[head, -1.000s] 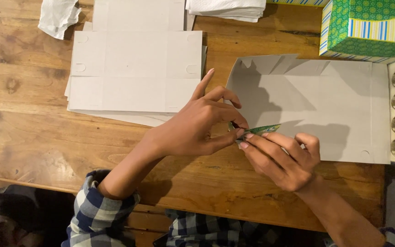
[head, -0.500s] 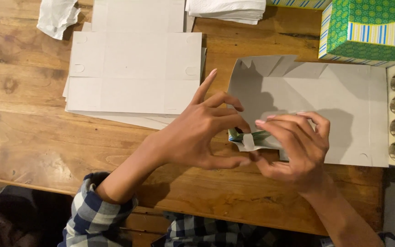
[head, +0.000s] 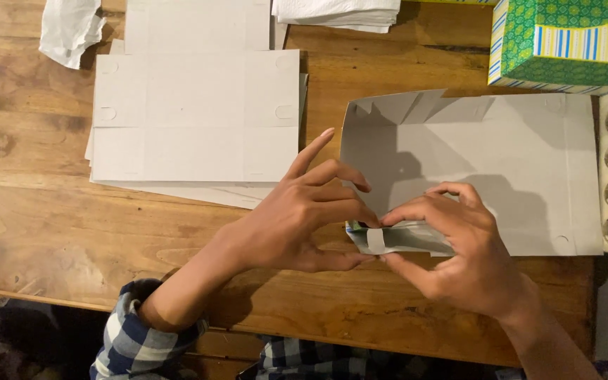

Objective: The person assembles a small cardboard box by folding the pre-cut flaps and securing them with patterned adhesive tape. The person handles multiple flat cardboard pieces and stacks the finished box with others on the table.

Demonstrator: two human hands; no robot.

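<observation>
Hands shifted right, both hands' fingers [head: 360, 214] pinched shut on cardboard flap [head: 406, 238] between them

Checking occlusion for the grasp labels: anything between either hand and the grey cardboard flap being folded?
Nothing visible. Both the left hand and the right hand already pinch the folded near edge of the grey cardboard sheet, fingers directly on it. The stack of flat blanks lies apart to the left, and the green patterned box sits beyond the sheet.
</observation>
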